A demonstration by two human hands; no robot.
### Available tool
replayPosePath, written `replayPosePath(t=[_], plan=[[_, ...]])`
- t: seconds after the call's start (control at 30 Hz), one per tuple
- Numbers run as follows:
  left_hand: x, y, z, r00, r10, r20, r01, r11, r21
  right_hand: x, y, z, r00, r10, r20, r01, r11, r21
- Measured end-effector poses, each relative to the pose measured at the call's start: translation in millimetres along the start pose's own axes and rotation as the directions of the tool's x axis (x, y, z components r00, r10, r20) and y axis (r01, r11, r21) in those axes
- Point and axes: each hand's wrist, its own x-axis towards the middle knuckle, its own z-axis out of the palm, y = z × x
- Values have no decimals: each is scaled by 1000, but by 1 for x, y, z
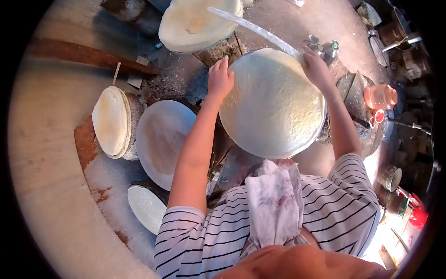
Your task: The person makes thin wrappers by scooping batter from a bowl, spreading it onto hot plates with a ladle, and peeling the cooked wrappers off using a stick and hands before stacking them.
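A large round sheet of flatbread dough (274,107) lies in front of me, pale and slightly bumpy, with a smooth rim. My right hand (316,69) is closed around the end of a long, flat, flour-dusted stick (260,32) at the dough's upper right edge. The stick slants up and left, its far tip over a stack of round flatbreads (197,23). At the upper left rim of the dough is my left hand (220,80), fingers stretched out and holding nothing. Whether it touches the rim, I cannot tell.
A round griddle (165,139) with a brownish middle stands at left. Beyond it, more flatbreads (110,122) are stacked on a support. Below is a white round surface (146,207). To the right are an orange plastic jar (381,96) and a red-rimmed cup (378,116).
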Motion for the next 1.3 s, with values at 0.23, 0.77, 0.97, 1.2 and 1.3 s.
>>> replayPosePath(t=[0.23, 0.77, 0.97, 1.2, 1.3], plan=[[-8, 1, -21, 981, -25, -192, -12, 982, -191, -14, -22, -28, 995, 99, 20, -98, 994, -48], [-525, 314, -85, -616, -773, -154, 739, -498, -454, -178, -278, 123, 228, -844, 486, 515, 528, 675], [-768, 571, 7, -818, 319, -479, 16, -819, -574, -411, -357, 130, -312, -802, 510, 229, 458, 859], [-884, 694, 197, -588, 337, 735, -798, -95, -595, -692, -392, 62, -786, -556, 270, 174, 221, 960], [-859, 687, 244, -549, 443, 709, -747, 120, -654, -775, -377, 30, -941, -277, 193, 138, 204, 969]])
